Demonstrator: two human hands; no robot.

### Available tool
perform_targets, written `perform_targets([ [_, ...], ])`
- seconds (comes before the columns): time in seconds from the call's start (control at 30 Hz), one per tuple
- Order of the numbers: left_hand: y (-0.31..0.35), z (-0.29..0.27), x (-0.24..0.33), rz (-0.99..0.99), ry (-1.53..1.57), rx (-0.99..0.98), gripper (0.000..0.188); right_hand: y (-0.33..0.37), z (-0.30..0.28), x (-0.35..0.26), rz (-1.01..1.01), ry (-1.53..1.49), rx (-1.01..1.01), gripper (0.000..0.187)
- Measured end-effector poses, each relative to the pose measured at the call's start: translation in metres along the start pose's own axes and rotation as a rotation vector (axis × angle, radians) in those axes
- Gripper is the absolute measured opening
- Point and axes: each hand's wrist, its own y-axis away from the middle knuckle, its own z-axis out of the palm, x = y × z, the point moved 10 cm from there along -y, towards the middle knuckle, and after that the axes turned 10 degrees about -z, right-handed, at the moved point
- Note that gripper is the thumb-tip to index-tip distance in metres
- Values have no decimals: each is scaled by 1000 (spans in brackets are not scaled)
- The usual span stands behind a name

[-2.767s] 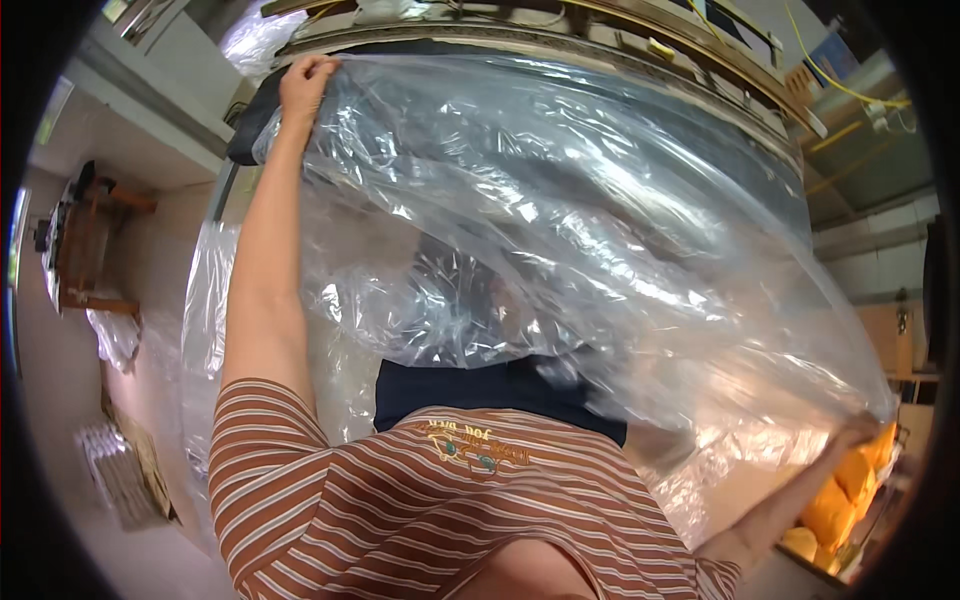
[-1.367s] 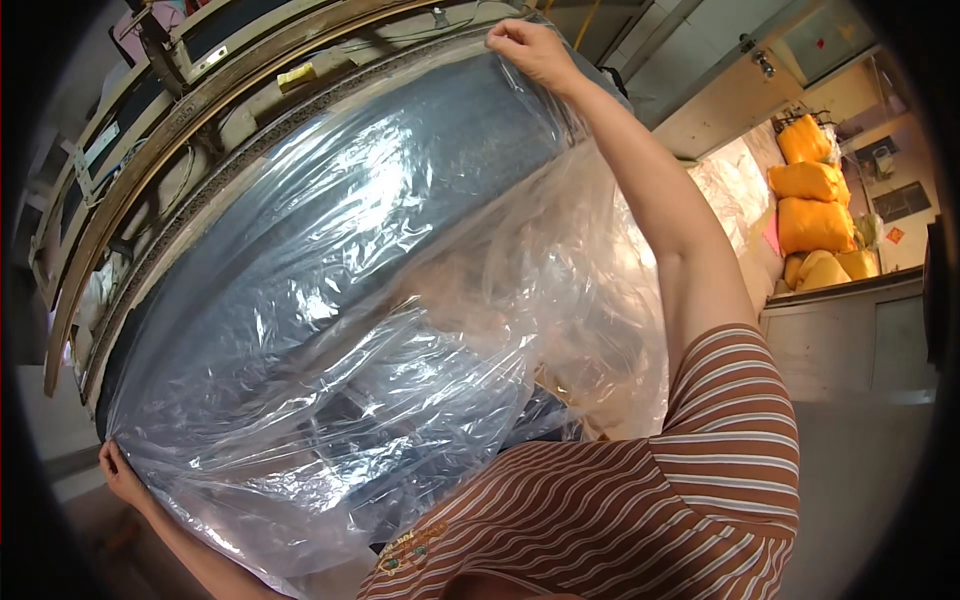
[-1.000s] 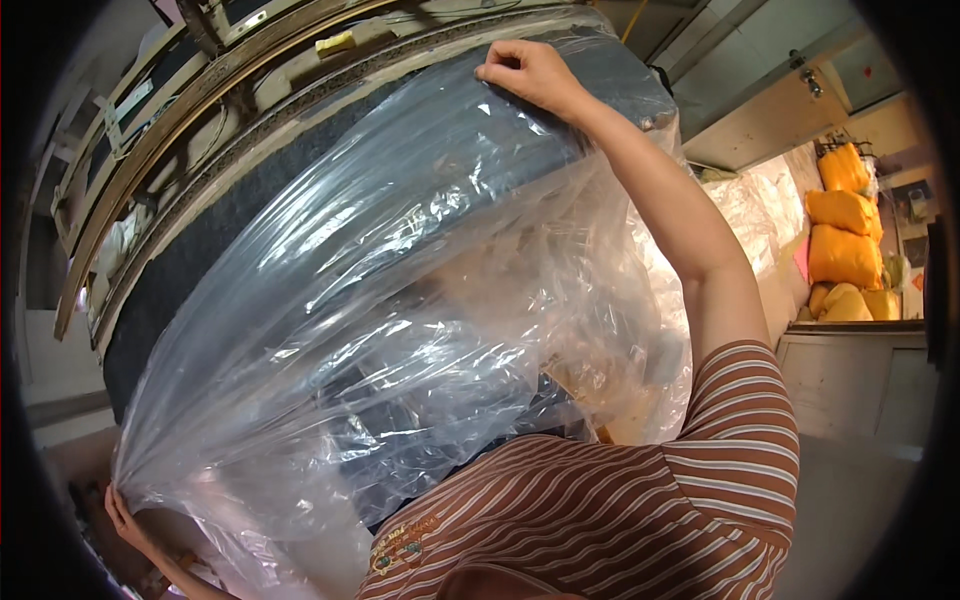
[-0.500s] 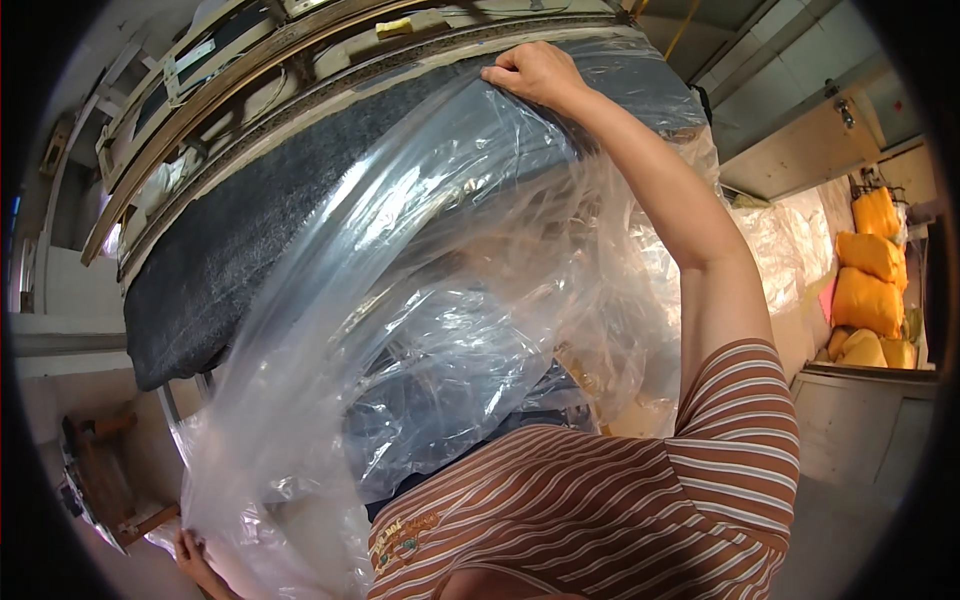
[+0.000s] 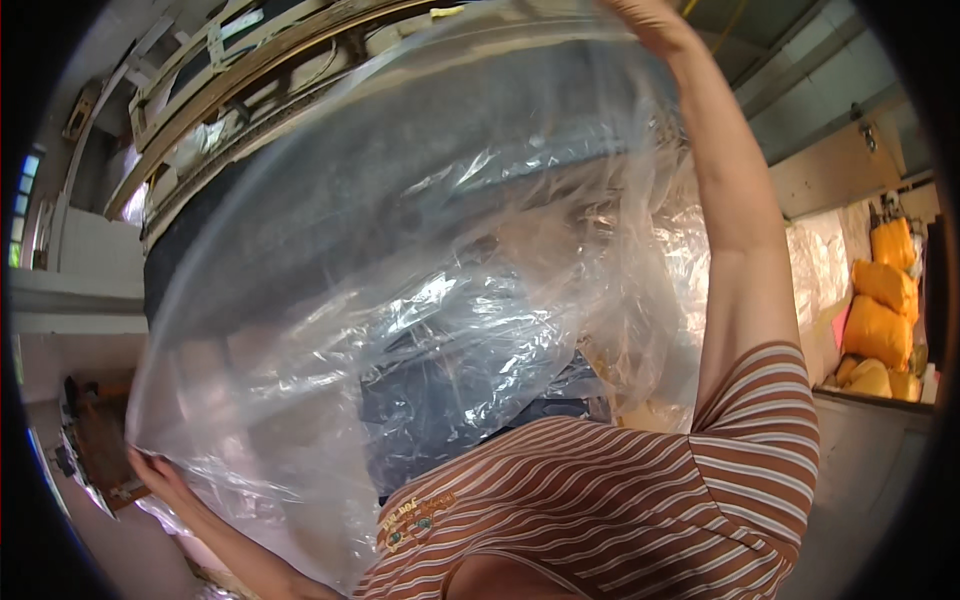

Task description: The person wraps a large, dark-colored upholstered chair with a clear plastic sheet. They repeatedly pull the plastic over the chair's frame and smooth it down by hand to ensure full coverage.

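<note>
A large clear plastic sheet (image 5: 430, 230) stretches in an arc between my two hands, its front part hanging in crinkled folds before my body. My left hand (image 5: 155, 470), low at the left, is closed on one end of its edge. At the top right, my right hand (image 5: 650, 22) is raised and grips the other end; its fingertips are partly cut off by the picture's rim. Behind the sheet lies dark grey fabric (image 5: 180, 250) on a long table, mostly seen through the plastic.
A wooden rail frame (image 5: 190, 150) runs along the table's far side. Orange bundles (image 5: 880, 330) are stacked at the right, near a beige panel (image 5: 830, 170). A brown wooden stool-like object (image 5: 105, 440) stands on the floor at the left.
Both hands have lifted and spread apart, the right going up and right, the left going up and left. The sheet's edge has risen off the dark fabric and billowed out.
</note>
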Motion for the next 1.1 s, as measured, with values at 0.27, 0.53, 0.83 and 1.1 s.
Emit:
perform_targets([
  [0.27,-203,245,-21,363,-686,42,38,41,-94,132,33,553,484,15],
  [0.53,-226,372,-68,271,-532,-25,36,57,-103,141,87,475,561,22],
  [0.83,-279,384,-73,199,-401,-101,34,43,-110,134,186,844,582,35],
  [1.1,-299,365,-100,3,-410,29,37,52,-127,134,200,845,712,42],
])
